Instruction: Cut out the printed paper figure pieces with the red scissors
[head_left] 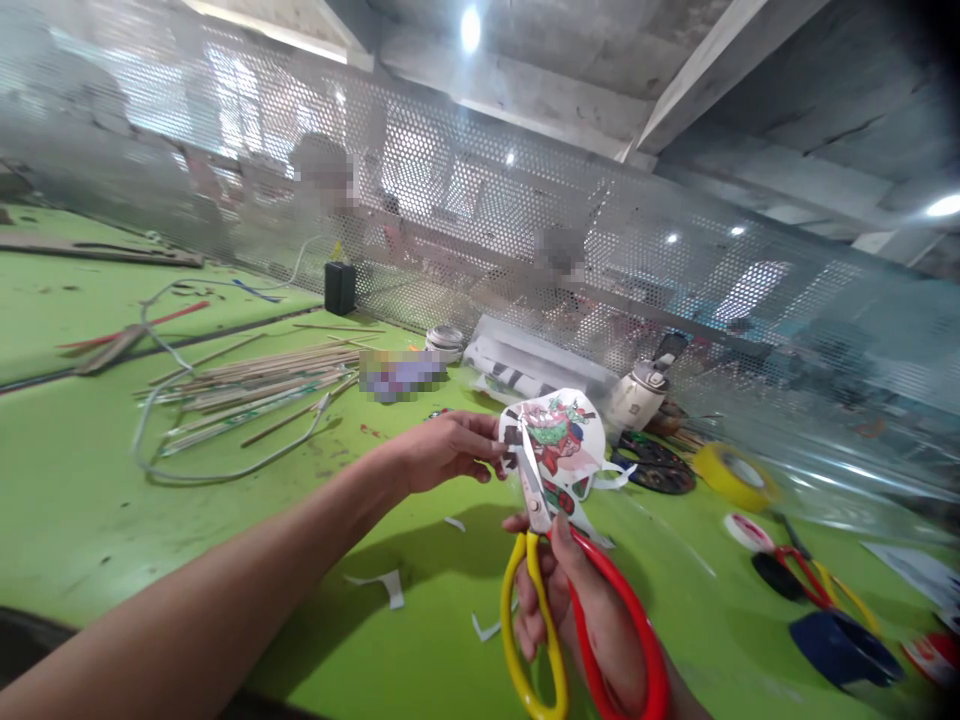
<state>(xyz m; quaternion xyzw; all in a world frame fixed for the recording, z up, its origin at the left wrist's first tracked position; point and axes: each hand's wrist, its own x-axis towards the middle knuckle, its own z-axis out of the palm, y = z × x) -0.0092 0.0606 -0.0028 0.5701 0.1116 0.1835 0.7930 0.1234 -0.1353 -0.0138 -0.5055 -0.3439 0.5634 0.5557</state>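
Note:
My left hand (pixel 457 447) pinches the left edge of a white paper piece (pixel 589 425) with a coloured printed figure in green, red and blue. In my right hand (pixel 592 610) are scissors (pixel 535 505) with one yellow and one red handle. Their blades point up and away from me and lie against the paper close to my left fingertips; the handles are spread apart. A narrow strip of paper (pixel 615 475) sticks out at the right of the piece.
Thin sticks (pixel 277 385) and a looped cable (pixel 139 430) lie at the left. Paper scraps (pixel 390 587) are near my hands. At the right are yellow tape (pixel 736 475), a second pair of scissors (pixel 814 578) and blue tape (pixel 844 645). Behind stands a perforated screen (pixel 450 215).

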